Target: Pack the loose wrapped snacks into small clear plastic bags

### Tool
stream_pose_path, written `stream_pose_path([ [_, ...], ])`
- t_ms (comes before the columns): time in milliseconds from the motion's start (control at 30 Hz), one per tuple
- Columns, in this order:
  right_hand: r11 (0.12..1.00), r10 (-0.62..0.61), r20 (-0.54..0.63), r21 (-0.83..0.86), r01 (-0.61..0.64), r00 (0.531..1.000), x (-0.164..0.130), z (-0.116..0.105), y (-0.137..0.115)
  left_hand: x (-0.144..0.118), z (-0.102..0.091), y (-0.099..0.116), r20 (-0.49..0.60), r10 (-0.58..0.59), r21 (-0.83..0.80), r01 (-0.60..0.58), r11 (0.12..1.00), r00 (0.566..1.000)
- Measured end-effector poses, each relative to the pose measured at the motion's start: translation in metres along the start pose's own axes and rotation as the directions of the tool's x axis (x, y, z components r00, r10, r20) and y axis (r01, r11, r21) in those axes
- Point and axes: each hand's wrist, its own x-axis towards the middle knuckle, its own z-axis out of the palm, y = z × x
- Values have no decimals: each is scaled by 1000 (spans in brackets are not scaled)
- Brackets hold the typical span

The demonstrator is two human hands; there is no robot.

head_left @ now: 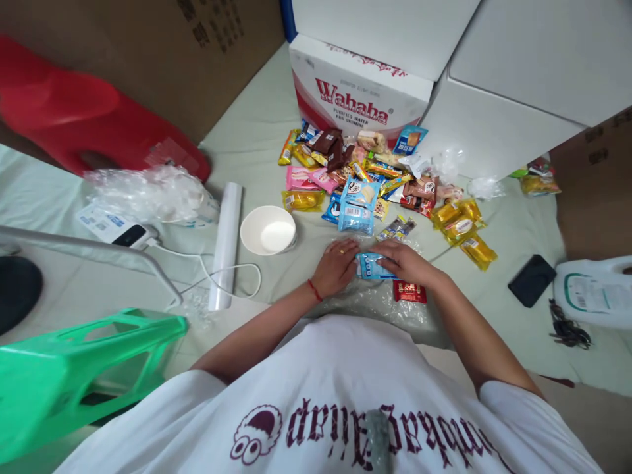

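Note:
My right hand (405,262) grips a light blue snack packet (372,266) by its right end, thumb across the top. Beside the packet's left end lies my left hand (338,266), its fingers stretched forward and down on a clear plastic bag (385,295). A red packet (409,291) rests on that bag under my right wrist. Just ahead of my hands are two larger blue packets (356,219) and a small dark-and-yellow packet (397,228). A white bowl (269,230) stands to the left.
A pile of wrapped snacks (340,155) sits before a Wahaba carton (360,99). Yellow packets (459,224) and a black phone (532,281) lie right. At left are a white roll (227,243), a cable, a red jug (99,112) and a green stool (89,368).

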Motion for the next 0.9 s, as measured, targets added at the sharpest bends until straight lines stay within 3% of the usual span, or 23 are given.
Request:
stream_pose_path([
  [100,996,50,-155,-62,-60,987,-20,-6,-4,-1,-2,1,0,-6,22,6,1000,1000],
  [167,990,104,-195,-74,-121,975,-46,-10,-5,-3,-3,3,0,-3,36,3,999,1000],
  [300,947,245,-81,-193,-256,966,-105,-3,-5,-4,-2,8,48,37,103,-42,994,998],
  [400,892,343,-63,-291,-346,937,-129,9,-7,-3,1,10,81,36,158,-49,986,996],
  [533,849,362,-121,-367,-381,924,-135,11,-10,-2,1,9,93,24,184,-41,982,995],
  [633,875,314,-83,-360,-322,946,-132,8,-9,-2,1,8,99,46,183,-63,981,994],
  [733,897,292,-53,-332,-292,955,-131,8,-4,-3,1,7,112,68,195,-88,977,991],
  [900,944,252,-161,-179,-279,954,-152,-2,5,-3,1,6,113,68,199,-90,976,991],
])
